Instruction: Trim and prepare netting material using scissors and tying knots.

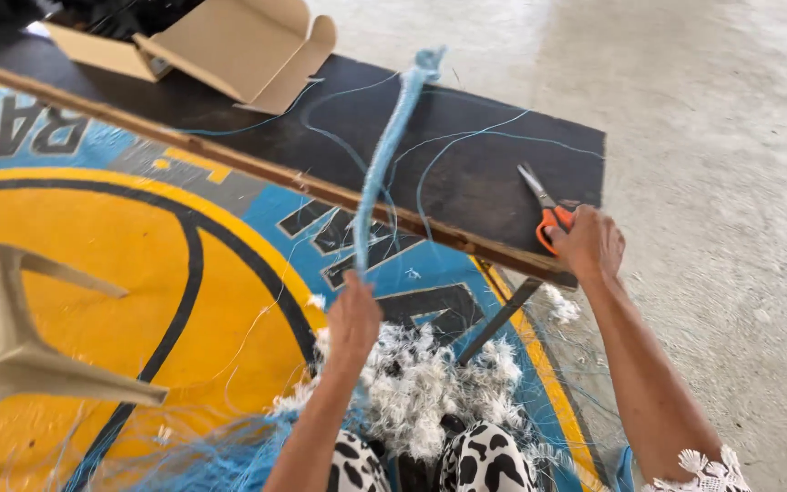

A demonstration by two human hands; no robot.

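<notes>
Holding a blue rope (pixel 384 155) taut above the dark worktop (pixel 485 173), the left hand (pixel 354 319) grips its lower end; the right hand (pixel 589 244) closes on the orange-handled scissors (pixel 546 211). Keeping tension should give a clean cut.

Single head-worn cam, looking steeply down and forward from close over the person's lap, tilted so the low black table (pixel 466 173) runs diagonally, printed floor mat (pixel 120 273) at left, bare concrete floor (pixel 721 137) at right.
</notes>
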